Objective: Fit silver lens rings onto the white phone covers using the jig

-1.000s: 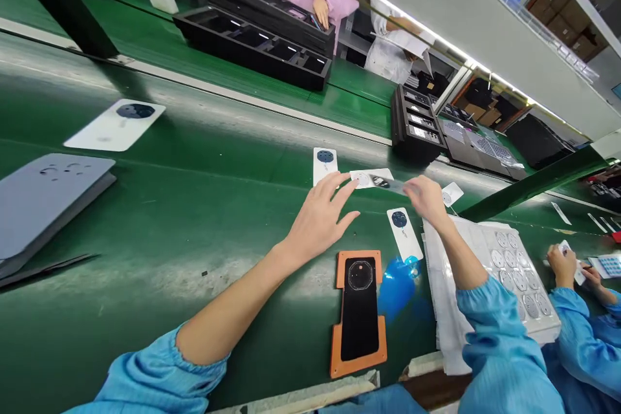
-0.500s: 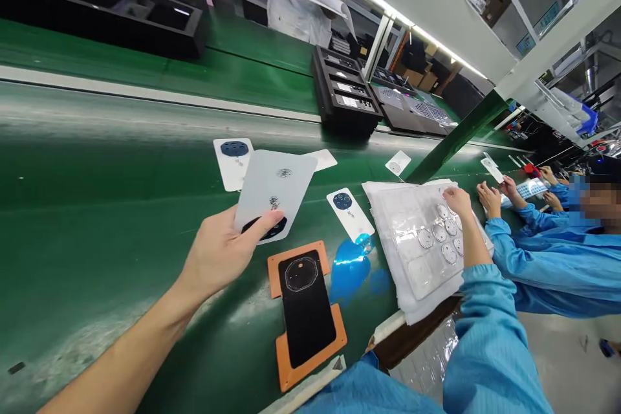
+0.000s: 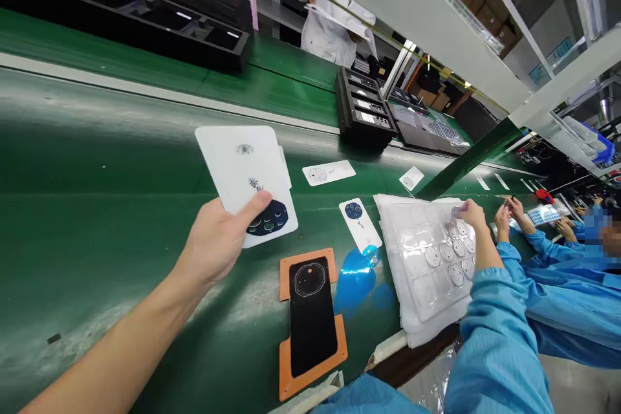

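My left hand (image 3: 218, 239) grips a white phone back panel (image 3: 237, 168) with a dark camera area at its lower end, thumb on its face. The edge of another white panel (image 3: 284, 168) peeks out behind it. My right hand (image 3: 473, 215) is closed at the far right part of a clear plastic tray (image 3: 422, 288), fingertips pinched at one of its cells. What they pinch is too small to make out. Several round camera covers (image 3: 456, 275) lie in the tray. Below the held panel rests an orange fixture (image 3: 286, 362) with a black phone-shaped pad (image 3: 313, 323).
More white panels lie on the green bench, one (image 3: 361, 226) beside blue film (image 3: 354, 278), another (image 3: 330, 173) farther back. Black trays (image 3: 366, 110) stand behind. A green post (image 3: 470, 158) rises past the clear tray. Co-workers in blue sleeves (image 3: 563, 297) sit at right.
The held panel has turned to show more of its face and dark camera area, and moved left in view. My right hand stays at the tray. The whole view has shifted slightly.
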`<state>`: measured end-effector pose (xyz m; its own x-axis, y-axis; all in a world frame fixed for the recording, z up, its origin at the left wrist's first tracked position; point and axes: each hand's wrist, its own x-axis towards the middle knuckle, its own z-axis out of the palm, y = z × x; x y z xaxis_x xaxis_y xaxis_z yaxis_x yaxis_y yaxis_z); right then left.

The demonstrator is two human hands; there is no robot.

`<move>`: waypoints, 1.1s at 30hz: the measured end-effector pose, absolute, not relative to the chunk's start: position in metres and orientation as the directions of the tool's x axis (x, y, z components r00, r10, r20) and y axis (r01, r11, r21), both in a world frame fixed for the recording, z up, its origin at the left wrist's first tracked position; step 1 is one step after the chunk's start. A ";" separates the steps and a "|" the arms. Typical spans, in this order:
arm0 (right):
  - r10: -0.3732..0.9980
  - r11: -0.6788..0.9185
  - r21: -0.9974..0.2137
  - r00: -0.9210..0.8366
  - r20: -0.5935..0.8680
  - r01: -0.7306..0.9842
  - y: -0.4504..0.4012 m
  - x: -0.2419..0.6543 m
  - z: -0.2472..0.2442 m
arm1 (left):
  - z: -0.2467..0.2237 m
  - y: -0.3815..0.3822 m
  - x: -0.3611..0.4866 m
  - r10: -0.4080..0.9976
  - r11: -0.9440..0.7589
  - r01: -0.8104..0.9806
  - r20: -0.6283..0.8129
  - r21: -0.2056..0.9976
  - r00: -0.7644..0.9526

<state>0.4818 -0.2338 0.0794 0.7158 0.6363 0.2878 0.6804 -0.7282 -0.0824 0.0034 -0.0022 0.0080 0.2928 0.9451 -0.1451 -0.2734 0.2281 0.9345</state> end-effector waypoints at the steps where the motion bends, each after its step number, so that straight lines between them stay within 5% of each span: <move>1: 0.633 -0.742 -0.069 0.730 0.259 0.667 -0.236 0.477 0.081 | 0.009 -0.002 0.003 0.951 0.234 -0.331 -0.144 0.914 0.274; 5: 0.742 -0.648 -0.098 0.655 0.144 0.756 -0.244 0.408 0.066 | 0.006 -0.002 0.005 0.969 0.220 -0.488 -0.132 0.844 0.208; 9: 0.958 0.033 -0.445 0.099 0.270 0.895 -0.243 0.278 0.025 | -0.006 -0.001 0.010 0.929 0.294 -0.461 -0.139 0.837 0.342; 14: 0.840 0.398 -0.242 -0.246 0.483 0.885 -0.203 0.171 -0.045 | -0.002 -0.005 0.009 0.896 0.320 -0.451 -0.113 0.833 0.429; 25: 0.910 0.323 -0.045 -0.298 0.288 0.945 -0.198 0.165 -0.055 | 0.001 0.001 -0.002 0.903 0.128 -0.387 0.054 0.913 0.426; 29: 0.906 0.320 -0.176 -0.247 0.344 0.931 -0.188 0.160 -0.035 | 0.001 -0.004 0.002 0.906 0.131 -0.384 0.048 0.914 0.422; 33: 0.837 0.200 -0.442 0.082 0.541 0.875 -0.165 0.154 -0.005 | -0.001 -0.022 0.016 0.869 0.220 -0.409 0.013 0.885 0.495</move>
